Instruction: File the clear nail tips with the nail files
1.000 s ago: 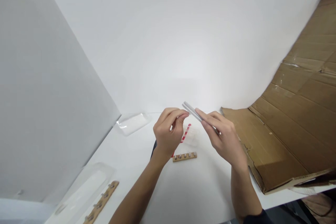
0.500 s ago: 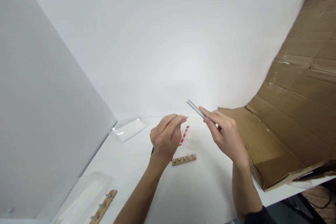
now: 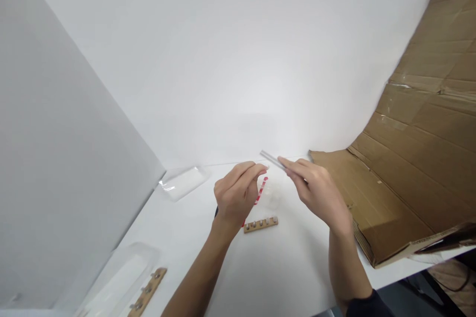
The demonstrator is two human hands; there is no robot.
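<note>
My right hand (image 3: 320,190) pinches a thin, straight grey bar (image 3: 271,158) between thumb and fingers; its free end points up and to the left. My left hand (image 3: 235,192) is closed in a pinch, and a tiny pale piece (image 3: 267,169) shows at its fingertips, too small to name. The bar's far end is just above the left fingertips, and I cannot tell whether they touch. Below the hands lies a wooden strip (image 3: 261,227) bearing several small metal pieces. A red-and-white strip (image 3: 262,190) is partly hidden behind my left hand.
Clear plastic trays stand on the white table (image 3: 178,237): one tray (image 3: 185,183) at the back left, another (image 3: 122,267) at the front left. Beside the latter is a second wooden strip (image 3: 148,292) with metal pieces. Folded cardboard (image 3: 401,193) covers the right side, against the white wall.
My right hand has moved slightly left, bringing the bar lower, flatter and nearer to my left fingertips. The left hand has barely shifted and keeps its pinch.
</note>
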